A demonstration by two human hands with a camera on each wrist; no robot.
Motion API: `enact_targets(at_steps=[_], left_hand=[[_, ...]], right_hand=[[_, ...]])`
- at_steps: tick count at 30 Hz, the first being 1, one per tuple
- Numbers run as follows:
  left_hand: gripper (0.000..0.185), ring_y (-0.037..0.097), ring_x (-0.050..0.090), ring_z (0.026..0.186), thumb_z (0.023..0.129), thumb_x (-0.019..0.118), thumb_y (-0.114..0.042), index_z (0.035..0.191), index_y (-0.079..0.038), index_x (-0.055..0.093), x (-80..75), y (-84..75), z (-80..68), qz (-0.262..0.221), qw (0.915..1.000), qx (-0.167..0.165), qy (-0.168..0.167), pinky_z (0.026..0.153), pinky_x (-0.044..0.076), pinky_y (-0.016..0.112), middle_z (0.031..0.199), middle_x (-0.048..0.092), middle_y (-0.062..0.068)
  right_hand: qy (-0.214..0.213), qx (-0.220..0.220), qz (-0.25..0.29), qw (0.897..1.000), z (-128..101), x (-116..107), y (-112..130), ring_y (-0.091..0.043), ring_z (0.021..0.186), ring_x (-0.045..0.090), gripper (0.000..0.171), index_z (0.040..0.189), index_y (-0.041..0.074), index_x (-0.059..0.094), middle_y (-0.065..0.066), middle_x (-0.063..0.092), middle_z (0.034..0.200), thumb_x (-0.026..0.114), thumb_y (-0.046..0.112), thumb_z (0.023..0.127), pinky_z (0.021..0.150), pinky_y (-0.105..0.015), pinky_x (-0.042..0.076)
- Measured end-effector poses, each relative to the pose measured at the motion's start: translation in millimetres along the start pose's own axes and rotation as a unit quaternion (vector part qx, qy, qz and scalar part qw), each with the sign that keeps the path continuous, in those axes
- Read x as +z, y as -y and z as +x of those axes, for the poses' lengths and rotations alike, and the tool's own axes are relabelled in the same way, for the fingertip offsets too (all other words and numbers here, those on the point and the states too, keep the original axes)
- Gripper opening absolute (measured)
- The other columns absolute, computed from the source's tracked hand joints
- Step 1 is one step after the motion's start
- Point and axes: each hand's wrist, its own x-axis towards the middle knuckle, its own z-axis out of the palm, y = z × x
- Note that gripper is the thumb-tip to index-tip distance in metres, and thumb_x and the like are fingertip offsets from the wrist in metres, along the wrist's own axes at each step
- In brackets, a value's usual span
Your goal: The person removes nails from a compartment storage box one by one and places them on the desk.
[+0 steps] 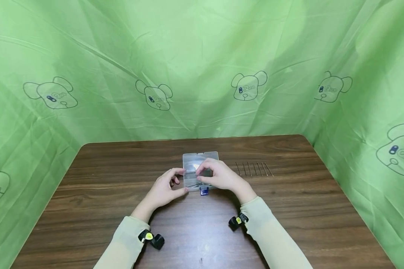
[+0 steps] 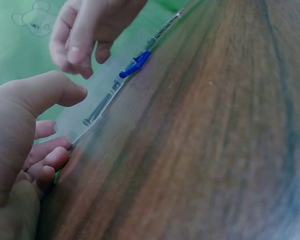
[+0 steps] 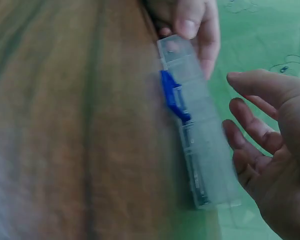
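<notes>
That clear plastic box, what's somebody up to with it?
A person is working at a clear plastic compartment box on a brown wood-grain table. Their bare left hand holds its left end; their bare right hand hovers over it, with nothing visible in its fingers. The transparent lid is open, and slim metal pieces lie inside. Seven thin, nail-like metal rods lie in a row to the right.

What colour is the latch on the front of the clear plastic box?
The latch is blue; it shows best in the right wrist view.
</notes>
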Motion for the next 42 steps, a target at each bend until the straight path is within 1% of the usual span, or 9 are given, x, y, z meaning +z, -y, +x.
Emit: enact_targets(at_steps=[3,4,9,15,19,23,27,35,42], left_hand=[[0.066,0.016,0.062,0.093,0.086,0.095,-0.023,0.144,-0.01,0.066,-0.3,0.8,0.0,-0.002,1.0,0.001,-0.004,0.08,0.052,0.032,0.126,0.071,0.004],[0.066,0.016,0.062,0.093,0.086,0.095,-0.023,0.144,-0.01,0.066,-0.4,1.0,0.1,-0.003,1.0,0.001,-0.003,0.08,0.052,0.032,0.126,0.071,0.004],[0.067,0.016,0.062,0.094,0.086,0.095,-0.023,0.145,-0.01,0.065,-1.2,0.6,0.5,-0.003,1.0,-0.008,0.003,0.081,0.052,0.032,0.127,0.071,0.003],[0.067,0.017,0.062,0.095,0.086,0.095,-0.024,0.145,-0.012,0.065,-2.2,-0.6,0.1,0.0,0.9999,-0.013,0.008,0.082,0.052,0.032,0.129,0.07,0.002],[0.067,0.016,0.062,0.096,0.086,0.095,-0.026,0.145,-0.013,0.065,-1.8,0.2,-0.1,-0.001,0.9999,-0.008,0.008,0.083,0.052,0.032,0.129,0.07,0.001],[0.066,0.014,0.061,0.097,0.087,0.095,-0.028,0.144,-0.015,0.065,-1.6,1.0,-0.6,-0.001,0.9998,-0.011,0.014,0.084,0.052,0.033,0.13,0.07,0.0],[0.066,0.014,0.061,0.097,0.087,0.095,-0.03,0.144,-0.016,0.065,-1.3,1.4,-0.8,0.002,0.9998,-0.013,0.017,0.085,0.052,0.034,0.13,0.07,-0.001],[0.065,0.014,0.061,0.098,0.085,0.096,-0.03,0.141,-0.016,0.066,-1.3,-0.1,-1.1,-0.005,0.9997,-0.015,0.021,0.087,0.052,0.034,0.131,0.069,-0.002],[0.066,0.015,0.062,0.099,0.085,0.097,-0.03,0.142,-0.016,0.066,0.2,-0.7,-1.3,-0.008,0.9997,-0.013,0.021,0.087,0.052,0.034,0.132,0.07,-0.001]], right_hand=[[0.005,-0.009,-0.023,1.0,0,6,-1,-0.016,0.111,0.065,0.007,0.104,0.02,0.081,0.006,0.07,0.112,0.083,0.023,0.099,0.103,-0.042,0.052],[0.007,-0.012,-0.03,0.999,1,7,0,-0.016,0.111,0.064,0.007,0.103,0.02,0.082,0.005,0.069,0.111,0.084,0.024,0.098,0.103,-0.042,0.052],[0.016,-0.034,-0.039,0.999,3,10,3,-0.016,0.107,0.064,0.007,0.1,0.016,0.087,0.002,0.07,0.108,0.087,0.021,0.096,0.1,-0.037,0.053],[0.026,-0.025,-0.034,0.999,5,10,5,-0.011,0.098,0.067,0.007,0.101,0.014,0.088,0.004,0.073,0.101,0.086,0.017,0.095,0.093,-0.031,0.055],[0.033,-0.033,-0.063,0.997,8,13,5,-0.011,0.097,0.066,0.007,0.1,0.016,0.089,0.005,0.072,0.099,0.088,0.018,0.093,0.093,-0.03,0.055],[0.044,-0.05,-0.109,0.992,11,17,8,-0.013,0.097,0.066,0.009,0.099,0.019,0.09,0.006,0.071,0.099,0.09,0.021,0.091,0.094,-0.032,0.054],[0.051,-0.051,-0.142,0.987,12,18,10,-0.014,0.098,0.066,0.009,0.099,0.02,0.09,0.006,0.07,0.099,0.09,0.024,0.09,0.095,-0.034,0.053],[0.074,-0.036,-0.166,0.983,12,15,14,-0.014,0.102,0.065,0.006,0.094,0.023,0.09,0.008,0.068,0.099,0.09,0.027,0.09,0.097,-0.035,0.052],[0.077,-0.091,-0.176,0.977,11,15,9,-0.012,0.099,0.064,0.008,0.091,0.017,0.087,0.004,0.067,0.104,0.087,0.025,0.094,0.095,-0.03,0.053]])
